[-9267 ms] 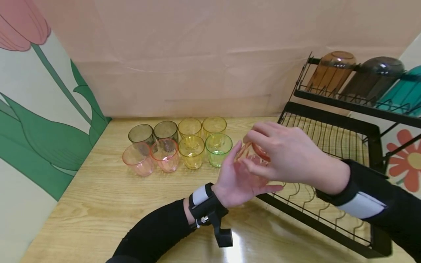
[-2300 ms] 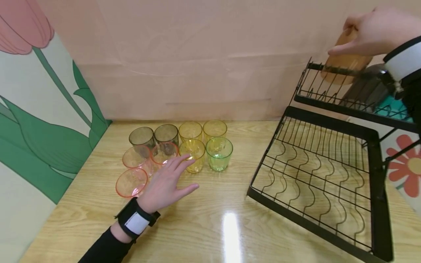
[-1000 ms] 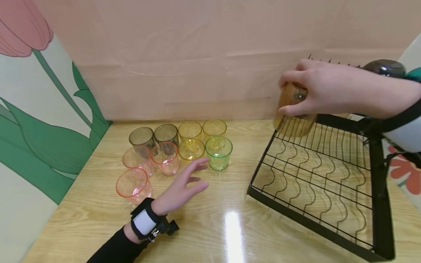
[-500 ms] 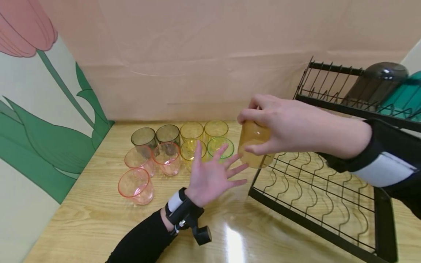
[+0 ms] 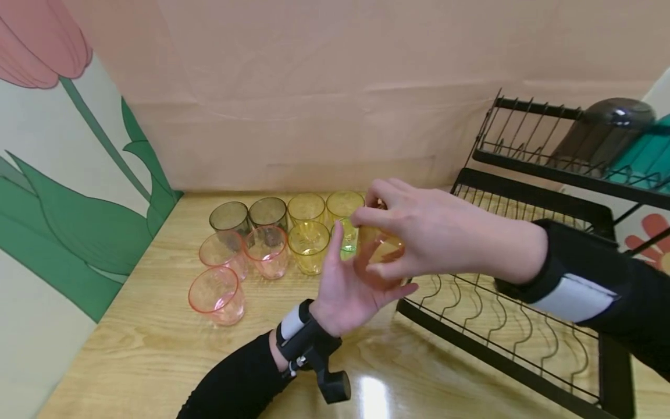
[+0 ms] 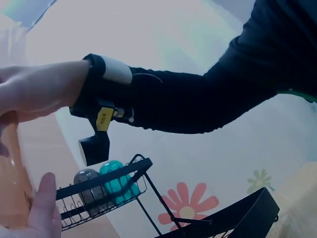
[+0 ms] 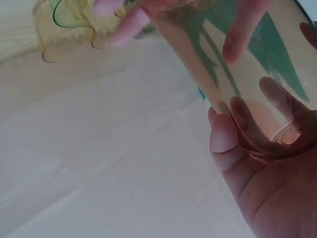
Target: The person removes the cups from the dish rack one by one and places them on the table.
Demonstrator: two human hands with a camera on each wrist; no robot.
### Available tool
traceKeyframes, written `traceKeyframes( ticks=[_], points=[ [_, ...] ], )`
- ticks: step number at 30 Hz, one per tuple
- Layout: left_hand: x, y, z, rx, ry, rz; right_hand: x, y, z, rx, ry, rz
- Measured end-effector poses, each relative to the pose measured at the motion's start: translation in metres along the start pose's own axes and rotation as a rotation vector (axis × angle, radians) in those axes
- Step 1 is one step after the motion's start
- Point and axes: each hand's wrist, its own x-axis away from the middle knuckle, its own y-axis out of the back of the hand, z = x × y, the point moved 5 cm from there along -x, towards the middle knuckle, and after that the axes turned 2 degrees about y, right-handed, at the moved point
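Observation:
My right hand (image 5: 424, 233) grips a clear amber glass (image 5: 383, 251) by its base, mouth down and tilted. In the right wrist view its fingertips curl round the base of the amber glass (image 7: 208, 84). Just under and beside the glass is my left hand (image 5: 345, 297), palm up, its fingers straight and spread at the glass's mouth end. Behind them a green glass (image 5: 348, 245) is partly hidden. A yellow glass (image 5: 309, 247) stands left of the green one, and a pink-rimmed glass (image 5: 217, 297) stands nearest the front of the group.
More pink, grey and yellow glasses stand in rows toward the wall. At right is a black two-tier wire rack (image 5: 497, 355); its upper shelf bears an upturned dark grey glass (image 5: 602, 134) and a teal glass (image 5: 646, 151). The wooden table (image 5: 157, 361) runs to the front.
A pink-rimmed glass was added at the front left. My right hand lifted the amber glass off the upper shelf and brought it left and down; my left hand moved right to meet it.

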Motion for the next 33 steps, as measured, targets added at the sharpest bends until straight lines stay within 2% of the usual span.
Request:
traceKeyframes(
  ticks=[9,15,18,25,29,33],
  points=[
    [0.002,0.005,0.001,-0.047,-0.071,-0.158,-0.004,-0.004,0.004,0.014,0.027,-0.018],
    [0.009,0.013,-0.004,-0.169,-0.081,-0.175,0.002,-0.009,0.001,-0.026,-0.003,0.025],
    [0.018,0.022,-0.011,-0.236,-0.086,-0.205,0.007,-0.013,-0.001,-0.033,-0.024,0.040],
    [0.049,0.052,-0.035,-0.413,-0.046,-0.413,0.028,-0.019,-0.015,-0.003,-0.093,0.035],
    [0.067,0.061,-0.051,-0.547,-0.056,-0.444,0.043,-0.027,-0.023,-0.008,-0.148,0.080],
    [0.080,0.065,-0.068,-0.746,-0.109,-0.437,0.057,-0.035,-0.031,-0.020,-0.204,0.119]
  ],
)
